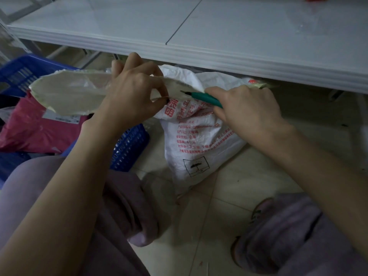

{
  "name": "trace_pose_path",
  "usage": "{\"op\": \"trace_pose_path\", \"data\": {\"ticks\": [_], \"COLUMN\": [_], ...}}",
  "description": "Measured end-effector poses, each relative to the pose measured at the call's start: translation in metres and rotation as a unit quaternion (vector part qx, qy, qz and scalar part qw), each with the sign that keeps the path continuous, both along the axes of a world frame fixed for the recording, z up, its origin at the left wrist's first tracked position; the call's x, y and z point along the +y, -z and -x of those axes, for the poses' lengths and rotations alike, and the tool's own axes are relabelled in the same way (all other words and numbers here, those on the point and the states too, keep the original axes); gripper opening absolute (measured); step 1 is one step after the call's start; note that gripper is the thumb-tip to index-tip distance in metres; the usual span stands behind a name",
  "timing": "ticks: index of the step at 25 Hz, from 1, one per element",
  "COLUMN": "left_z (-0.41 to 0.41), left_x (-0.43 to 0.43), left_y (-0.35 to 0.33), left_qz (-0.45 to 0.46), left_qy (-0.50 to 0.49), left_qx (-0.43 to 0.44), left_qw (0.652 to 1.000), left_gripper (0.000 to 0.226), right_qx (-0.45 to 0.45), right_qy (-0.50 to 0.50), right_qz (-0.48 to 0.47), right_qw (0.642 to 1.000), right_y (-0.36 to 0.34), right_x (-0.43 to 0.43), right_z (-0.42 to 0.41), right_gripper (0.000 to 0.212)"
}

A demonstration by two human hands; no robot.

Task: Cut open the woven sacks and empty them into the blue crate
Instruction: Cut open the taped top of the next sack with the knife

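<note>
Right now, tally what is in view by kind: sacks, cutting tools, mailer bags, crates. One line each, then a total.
White woven sack: 1
Green-handled cutter: 1
Pink mailer bag: 1
Blue crate: 1
Total: 4

Pale tiled floor (pixel 249 188) under a white table (pixel 239 36)
At frame centre a white woven sack (pixel 201 148) stands on the tiles, with the blue crate (pixel 129 148) just beside it at left.
</note>
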State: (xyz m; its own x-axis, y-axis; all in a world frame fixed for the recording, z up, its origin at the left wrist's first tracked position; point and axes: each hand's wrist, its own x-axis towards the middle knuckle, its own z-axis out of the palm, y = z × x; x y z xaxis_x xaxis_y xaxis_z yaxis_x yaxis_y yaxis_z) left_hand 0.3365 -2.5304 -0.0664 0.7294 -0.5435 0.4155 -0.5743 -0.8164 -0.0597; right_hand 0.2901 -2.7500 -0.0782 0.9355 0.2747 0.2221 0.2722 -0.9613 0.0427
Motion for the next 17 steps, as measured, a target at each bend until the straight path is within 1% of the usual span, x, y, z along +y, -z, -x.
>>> {"op": "trace_pose_path", "data": {"ticks": [4,7,10,13,16,17], "left_z": [-0.003,-0.008,-0.010,-0.008,-0.002,-0.002], "left_x": [0.009,0.012,0.007,0.003,-0.005,-0.012], "left_y": [-0.001,0.001,0.005,0.003,0.002,0.003], "left_qz": [0.008,0.014,0.015,-0.020,-0.067,-0.078], "left_qy": [-0.017,-0.026,-0.021,-0.026,-0.036,-0.029], "left_qx": [-0.016,-0.022,-0.021,-0.040,-0.040,-0.043], "left_qw": [1.000,0.999,0.999,0.999,0.996,0.996], "left_gripper": [0.024,0.020,0.018,0.015,0.007,0.009], "right_qx": [-0.007,0.005,0.016,0.004,0.006,0.008], "right_qy": [0.017,0.020,0.028,0.028,0.023,0.021], "right_qz": [-0.015,-0.029,-0.024,-0.005,-0.005,-0.006], "right_qw": [1.000,0.999,0.999,1.000,1.000,1.000], "right_y": [-0.001,0.000,0.002,0.008,0.010,0.011], "right_x": [-0.011,-0.015,-0.015,-0.014,-0.011,-0.010], "right_z": [-0.002,0.000,-0.002,-0.002,-0.004,-0.005], "right_gripper": [0.039,0.042,0.042,0.042,0.040,0.040]}}
